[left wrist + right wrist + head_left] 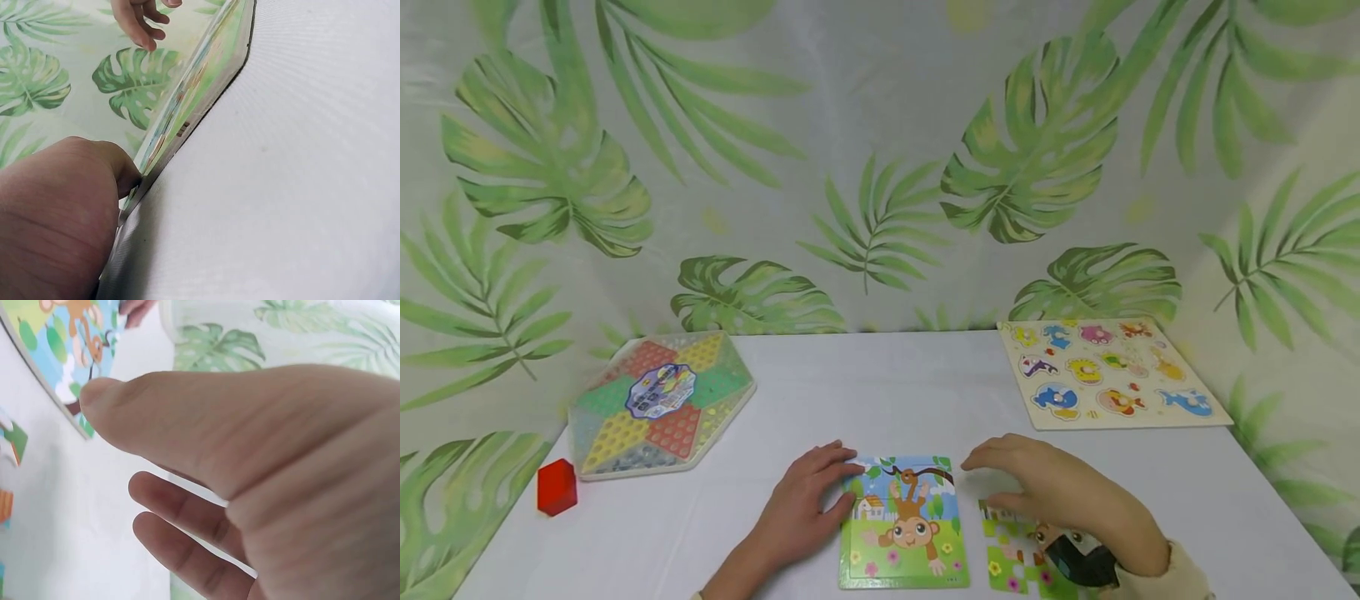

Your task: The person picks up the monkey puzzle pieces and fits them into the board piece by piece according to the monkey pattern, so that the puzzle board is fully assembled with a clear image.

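In the head view a monkey jigsaw puzzle board lies flat at the front middle, its picture showing a hanging monkey. My left hand rests at its upper left corner, thumb and fingertips touching the edge. In the left wrist view the thumb meets the board's side. My right hand is raised right of the board, fingers spread and bent loosely, with nothing between them. Below it lie loose puzzle pieces, partly hidden by the hand and a black device on the wrist. The right wrist view shows several pieces apart from the board.
A hexagonal Chinese checkers board in clear wrap lies at the left, with a red block beside it. A wooden sea-animal peg puzzle lies at the back right. Leaf-patterned cloth hangs behind the white table.
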